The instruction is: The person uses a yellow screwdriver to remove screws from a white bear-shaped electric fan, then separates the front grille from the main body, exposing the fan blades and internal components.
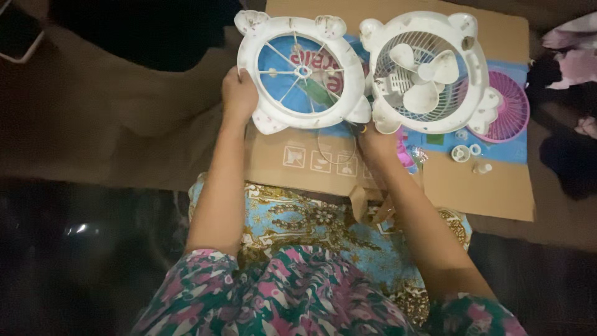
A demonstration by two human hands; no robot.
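Observation:
My left hand (239, 94) grips the left rim of a round white fan grille frame (255, 68) with thin spokes and small ear-shaped bumps, held over flattened cardboard (292, 163). My right hand (375, 140) reaches under the frame's lower right edge, its fingers mostly hidden; whether it holds anything cannot be seen. Beside the frame on the right lies the white fan body (426, 71) with white blades and a rear grille. A pink round grille (511, 112) lies half under the fan body's right side.
Small white caps (461, 153) and a small screw-like part (482, 168) lie on the cardboard below the fan body. A blue printed sheet (501, 149) covers part of the cardboard. Dark cloth and brown floor surround it. A phone (18, 37) lies at top left.

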